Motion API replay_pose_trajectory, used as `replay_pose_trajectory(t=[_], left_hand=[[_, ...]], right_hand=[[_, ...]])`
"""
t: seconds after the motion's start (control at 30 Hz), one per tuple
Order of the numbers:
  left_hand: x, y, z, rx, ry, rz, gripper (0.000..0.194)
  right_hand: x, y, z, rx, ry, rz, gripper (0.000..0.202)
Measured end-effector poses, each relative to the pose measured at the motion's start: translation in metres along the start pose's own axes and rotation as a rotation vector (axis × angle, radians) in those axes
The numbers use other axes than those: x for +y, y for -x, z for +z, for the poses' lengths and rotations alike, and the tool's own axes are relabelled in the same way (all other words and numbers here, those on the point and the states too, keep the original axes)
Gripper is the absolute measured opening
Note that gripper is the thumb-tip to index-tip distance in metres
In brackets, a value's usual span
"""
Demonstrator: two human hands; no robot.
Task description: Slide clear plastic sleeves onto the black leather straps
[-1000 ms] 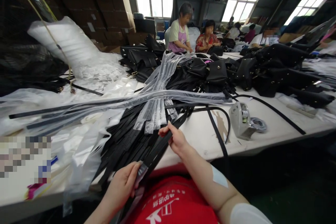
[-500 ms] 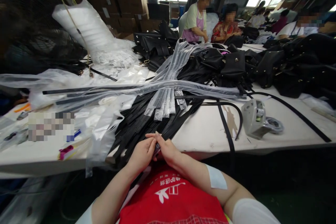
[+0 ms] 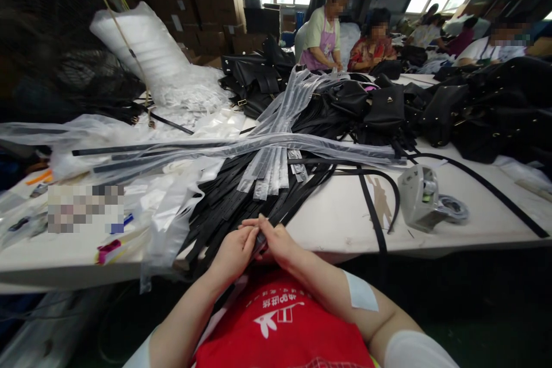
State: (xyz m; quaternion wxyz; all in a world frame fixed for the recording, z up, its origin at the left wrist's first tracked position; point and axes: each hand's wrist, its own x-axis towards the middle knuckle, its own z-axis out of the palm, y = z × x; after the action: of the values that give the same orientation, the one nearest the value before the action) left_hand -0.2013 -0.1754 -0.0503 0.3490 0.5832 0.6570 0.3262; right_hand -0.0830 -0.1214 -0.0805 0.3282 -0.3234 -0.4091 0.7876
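Note:
My left hand [image 3: 236,248] and my right hand [image 3: 276,241] meet at the table's front edge, just above the red apron [image 3: 280,316]. Between them is a dark strap end with a clear wrap, mostly covered by the fingers. Both hands are closed around it. Beyond them a heap of black straps [image 3: 224,207] spreads over the white table [image 3: 319,224]. Straps in clear plastic sleeves [image 3: 276,141] lie crossed on top of that heap.
A grey tape dispenser [image 3: 416,198] stands at the right, beside a loose black strap [image 3: 487,184]. Clear bags [image 3: 168,213] and a blue marker [image 3: 125,221] lie left. Black bags [image 3: 383,109] are piled behind. A person [image 3: 321,40] stands across the table.
The view has shifted slightly. My hands stay together in nearly the same place, and a little more of the dark strap shows between them.

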Motion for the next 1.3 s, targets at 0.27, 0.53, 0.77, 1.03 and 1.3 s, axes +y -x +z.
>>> replay_pose_trajectory(t=[0.27,0.53,0.77,1.03,1.3], left_hand=[[-0.010,0.008,-0.001,-0.128,0.048,-0.096,0.045],[-0.009,-0.003,0.004,-0.063,0.046,-0.082,0.041],[-0.002,-0.003,0.007,-0.057,0.036,-0.069,0.042],[0.003,-0.008,0.006,-0.060,0.024,-0.046,0.040],[-0.005,-0.004,0.005,-0.079,0.024,-0.012,0.041]], right_hand=[[-0.016,-0.030,-0.038,0.153,-0.277,0.029,0.048],[-0.008,-0.016,-0.016,0.094,-0.102,-0.066,0.061],[-0.009,-0.019,-0.020,0.083,-0.196,0.006,0.055],[-0.022,-0.028,-0.031,0.163,-0.249,-0.091,0.056],[-0.017,-0.008,-0.012,0.160,-0.129,-0.106,0.060]])
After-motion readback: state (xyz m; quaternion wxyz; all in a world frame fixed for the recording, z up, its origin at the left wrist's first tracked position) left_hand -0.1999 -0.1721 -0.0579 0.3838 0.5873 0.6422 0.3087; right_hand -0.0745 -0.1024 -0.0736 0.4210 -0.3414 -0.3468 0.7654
